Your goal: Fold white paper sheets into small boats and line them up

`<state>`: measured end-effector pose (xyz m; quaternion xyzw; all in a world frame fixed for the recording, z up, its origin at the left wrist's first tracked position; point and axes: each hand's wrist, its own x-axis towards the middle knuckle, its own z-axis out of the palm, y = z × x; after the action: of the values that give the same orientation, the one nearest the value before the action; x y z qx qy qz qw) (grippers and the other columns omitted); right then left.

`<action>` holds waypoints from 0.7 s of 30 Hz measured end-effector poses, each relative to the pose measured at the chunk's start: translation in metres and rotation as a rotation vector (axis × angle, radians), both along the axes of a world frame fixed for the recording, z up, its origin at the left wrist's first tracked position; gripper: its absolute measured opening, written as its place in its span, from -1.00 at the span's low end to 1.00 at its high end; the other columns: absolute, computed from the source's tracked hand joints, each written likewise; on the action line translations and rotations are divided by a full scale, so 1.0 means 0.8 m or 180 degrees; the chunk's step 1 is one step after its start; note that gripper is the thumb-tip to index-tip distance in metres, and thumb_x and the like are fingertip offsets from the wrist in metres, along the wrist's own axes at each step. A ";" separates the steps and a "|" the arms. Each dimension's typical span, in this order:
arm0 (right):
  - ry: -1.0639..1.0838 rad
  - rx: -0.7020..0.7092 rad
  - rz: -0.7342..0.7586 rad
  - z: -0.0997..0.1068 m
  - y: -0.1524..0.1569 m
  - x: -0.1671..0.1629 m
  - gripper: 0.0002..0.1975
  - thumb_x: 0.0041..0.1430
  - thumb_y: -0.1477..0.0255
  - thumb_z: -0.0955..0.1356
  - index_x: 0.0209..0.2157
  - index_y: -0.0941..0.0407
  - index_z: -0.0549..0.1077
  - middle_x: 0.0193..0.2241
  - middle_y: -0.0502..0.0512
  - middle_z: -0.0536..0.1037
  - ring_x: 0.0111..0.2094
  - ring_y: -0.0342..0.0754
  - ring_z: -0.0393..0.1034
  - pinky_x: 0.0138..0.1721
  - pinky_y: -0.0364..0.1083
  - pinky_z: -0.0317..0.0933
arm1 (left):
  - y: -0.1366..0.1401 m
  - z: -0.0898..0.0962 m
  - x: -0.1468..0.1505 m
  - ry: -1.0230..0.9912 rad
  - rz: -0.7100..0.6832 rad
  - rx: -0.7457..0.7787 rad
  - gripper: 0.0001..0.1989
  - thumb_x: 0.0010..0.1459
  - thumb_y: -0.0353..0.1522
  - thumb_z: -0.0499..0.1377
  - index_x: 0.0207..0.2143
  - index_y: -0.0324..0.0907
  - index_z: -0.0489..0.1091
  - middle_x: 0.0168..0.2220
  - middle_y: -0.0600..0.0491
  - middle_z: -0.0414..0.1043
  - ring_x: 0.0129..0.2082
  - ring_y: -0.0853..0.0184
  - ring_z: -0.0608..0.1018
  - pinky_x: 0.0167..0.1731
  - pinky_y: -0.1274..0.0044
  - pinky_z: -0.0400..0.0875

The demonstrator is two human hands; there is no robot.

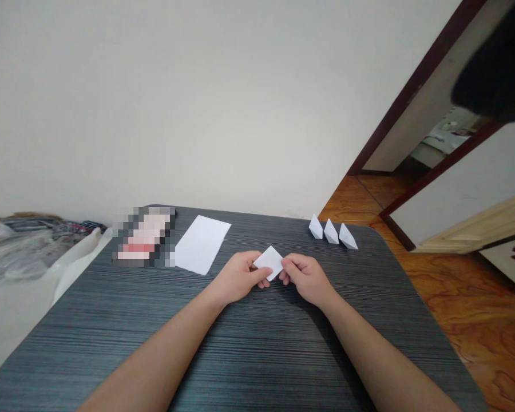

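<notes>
Between my two hands, just above the dark table, is a small white folded paper, turned like a diamond. My left hand grips its left corner, thumb lying across the front and fingers behind. On the right corner, my right hand pinches the paper between thumb and curled fingers. Three white folded paper boats stand in a row at the table's far right: the left boat, the middle boat and the right boat. White paper sheets lie flat to the left of my hands.
A pixelated rectangular item lies at the table's far left. A pale wall rises behind the table. Clear plastic and cloth are heaped at the left. Wooden floor and a doorway show at the right.
</notes>
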<state>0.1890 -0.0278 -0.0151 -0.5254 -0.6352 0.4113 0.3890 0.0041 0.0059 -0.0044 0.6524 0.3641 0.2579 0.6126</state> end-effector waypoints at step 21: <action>-0.0085 -0.0108 0.0132 0.002 -0.001 0.002 -0.68 0.19 0.34 0.23 -0.59 0.15 0.38 -0.67 -0.03 0.40 -0.64 -0.18 0.28 -0.53 -0.18 0.16 | 0.002 -0.002 -0.003 -0.0016 -0.0070 -0.0010 -0.82 0.13 -0.31 0.08 -0.38 -0.27 0.34 -0.53 0.04 0.43 -0.54 0.41 0.47 -0.48 0.58 0.35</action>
<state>0.1903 -0.0284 -0.0133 -0.5241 -0.6440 0.4229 0.3629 0.0016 0.0071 -0.0060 0.6548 0.3558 0.2522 0.6173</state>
